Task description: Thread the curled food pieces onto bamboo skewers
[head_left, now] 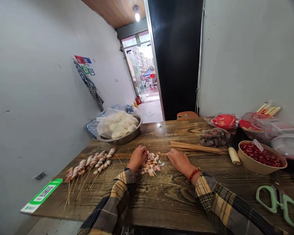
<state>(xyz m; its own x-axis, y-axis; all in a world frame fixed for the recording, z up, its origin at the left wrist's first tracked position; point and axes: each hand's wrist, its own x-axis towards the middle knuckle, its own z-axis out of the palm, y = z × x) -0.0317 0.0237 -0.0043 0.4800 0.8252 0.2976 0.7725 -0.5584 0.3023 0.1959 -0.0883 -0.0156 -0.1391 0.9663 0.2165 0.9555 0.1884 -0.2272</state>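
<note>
A small pile of garlic cloves lies on the wooden table between my two hands. My left hand is closed at the pile's left edge; what its fingers hold, if anything, is hidden. On the right, my right hand pinches a thin wooden skewer that points left over the cloves, with a clove near its tip. Skewers threaded with garlic cloves lie in a bunch at the left. Bare skewers rest in a bundle beyond my right hand.
A metal basin with a plastic-covered white mass stands at the back left. At the right are a bowl of dark red pieces, a crumpled cloth, a knife handle and green-handled scissors. A green code card lies at the left edge.
</note>
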